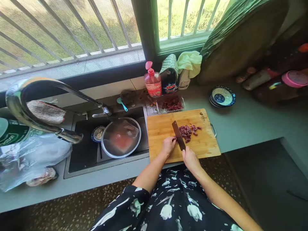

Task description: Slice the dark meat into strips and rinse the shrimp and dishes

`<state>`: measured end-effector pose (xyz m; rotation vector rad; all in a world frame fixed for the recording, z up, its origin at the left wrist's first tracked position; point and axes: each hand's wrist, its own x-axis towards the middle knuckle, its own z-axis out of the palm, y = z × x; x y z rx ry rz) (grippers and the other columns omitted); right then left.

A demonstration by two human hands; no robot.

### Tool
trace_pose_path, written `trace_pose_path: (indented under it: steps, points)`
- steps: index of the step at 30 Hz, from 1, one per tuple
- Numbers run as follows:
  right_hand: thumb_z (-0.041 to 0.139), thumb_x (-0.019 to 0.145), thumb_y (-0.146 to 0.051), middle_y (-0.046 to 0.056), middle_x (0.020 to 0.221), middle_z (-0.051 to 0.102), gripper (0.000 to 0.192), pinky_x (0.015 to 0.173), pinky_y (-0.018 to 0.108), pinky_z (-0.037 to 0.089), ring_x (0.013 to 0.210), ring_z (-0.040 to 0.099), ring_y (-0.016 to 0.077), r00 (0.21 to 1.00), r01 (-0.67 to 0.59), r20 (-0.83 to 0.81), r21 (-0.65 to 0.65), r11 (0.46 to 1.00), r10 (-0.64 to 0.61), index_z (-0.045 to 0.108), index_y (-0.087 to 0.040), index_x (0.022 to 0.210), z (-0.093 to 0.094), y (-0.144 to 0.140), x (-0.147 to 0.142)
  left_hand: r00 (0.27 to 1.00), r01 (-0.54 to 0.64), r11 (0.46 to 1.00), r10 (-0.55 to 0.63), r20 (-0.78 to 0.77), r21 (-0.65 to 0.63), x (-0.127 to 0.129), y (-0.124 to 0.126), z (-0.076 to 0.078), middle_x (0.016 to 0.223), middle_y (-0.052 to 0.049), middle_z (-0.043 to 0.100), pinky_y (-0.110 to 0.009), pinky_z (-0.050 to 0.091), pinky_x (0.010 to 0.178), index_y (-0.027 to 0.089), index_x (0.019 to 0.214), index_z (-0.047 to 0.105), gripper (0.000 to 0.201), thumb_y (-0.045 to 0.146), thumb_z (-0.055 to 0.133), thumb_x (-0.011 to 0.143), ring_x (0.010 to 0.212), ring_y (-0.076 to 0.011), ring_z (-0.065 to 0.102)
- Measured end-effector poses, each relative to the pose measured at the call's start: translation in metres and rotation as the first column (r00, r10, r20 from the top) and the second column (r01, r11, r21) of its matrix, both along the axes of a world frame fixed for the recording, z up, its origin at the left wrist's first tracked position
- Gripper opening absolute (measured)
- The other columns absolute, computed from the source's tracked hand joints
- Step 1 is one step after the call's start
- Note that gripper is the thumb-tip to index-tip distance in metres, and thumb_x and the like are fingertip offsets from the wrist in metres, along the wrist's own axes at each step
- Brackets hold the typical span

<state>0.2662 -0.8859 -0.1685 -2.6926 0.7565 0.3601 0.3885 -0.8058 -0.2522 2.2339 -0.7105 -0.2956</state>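
Note:
My right hand (191, 159) is closed round the handle of a cleaver (178, 134), whose blade stands over the wooden cutting board (160, 125). On the blade's left side, my left hand (168, 145) rests on the board with its fingers bent and pressed together at a small piece of meat, mostly hidden by the fingers and blade. Sliced dark red meat (186, 132) lies in a loose pile just right of the blade. Behind the board, a clear plastic tray (183, 104) holds more dark red cut meat.
Left of the board is a sink (81, 154) with a large bowl (140, 134) of reddish water and meat, beneath a curved faucet (72, 136). A pink soap bottle (153, 85) stands by the window. Stacked small dishes (222, 97) sit right; plastic bags (48, 152) lie far left.

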Motion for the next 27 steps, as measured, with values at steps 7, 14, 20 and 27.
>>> trace_pose_path:
  steps: [7,14,20,27]
  points:
    - [0.030,0.088,-0.025,0.008,0.075,0.060,0.019,0.057,0.024,0.030,0.068,0.057,0.0152,1.000,0.002,0.003,0.056,0.998,-0.003,0.045,-0.014,0.083,-0.006,0.003,-0.014,1.000,0.000,1.000,0.000,-0.030,0.010,0.002,0.001,0.001,0.089,-0.006,0.066,-0.025,0.041,0.081,0.017,0.087,0.065,0.018,0.022,0.050,0.079,0.083,-0.0138,0.058]
    - [0.031,0.087,-0.026,0.008,0.077,0.061,0.020,0.055,0.024,0.028,0.069,0.058,0.0159,1.000,0.023,-0.018,0.041,0.999,-0.023,0.046,-0.013,0.088,-0.006,-0.005,0.007,0.995,-0.050,0.995,0.056,-0.077,0.085,0.002,0.003,0.015,0.083,-0.005,0.066,-0.024,0.042,0.073,0.017,0.084,0.067,0.019,0.023,0.049,0.079,0.075,-0.0136,0.058]
    - [0.031,0.088,-0.026,0.009,0.081,0.061,0.019,0.057,0.024,0.030,0.073,0.058,0.0164,1.000,0.013,-0.028,0.030,0.999,-0.012,0.046,-0.013,0.088,-0.001,0.001,0.005,0.985,-0.105,0.989,0.118,-0.123,0.107,0.002,-0.005,0.025,0.084,-0.004,0.066,-0.022,0.042,0.072,0.018,0.089,0.065,0.021,0.027,0.052,0.076,0.075,-0.0129,0.058]
    - [0.030,0.089,-0.026,0.007,0.077,0.060,0.019,0.055,0.024,0.031,0.068,0.060,0.0165,0.998,-0.007,-0.063,-0.003,1.000,0.007,0.045,-0.015,0.084,0.005,0.016,-0.015,0.944,-0.182,0.953,0.239,-0.229,0.244,0.009,-0.010,0.028,0.083,-0.007,0.068,-0.023,0.042,0.071,0.017,0.084,0.067,0.020,0.028,0.053,0.074,0.078,-0.0159,0.061]
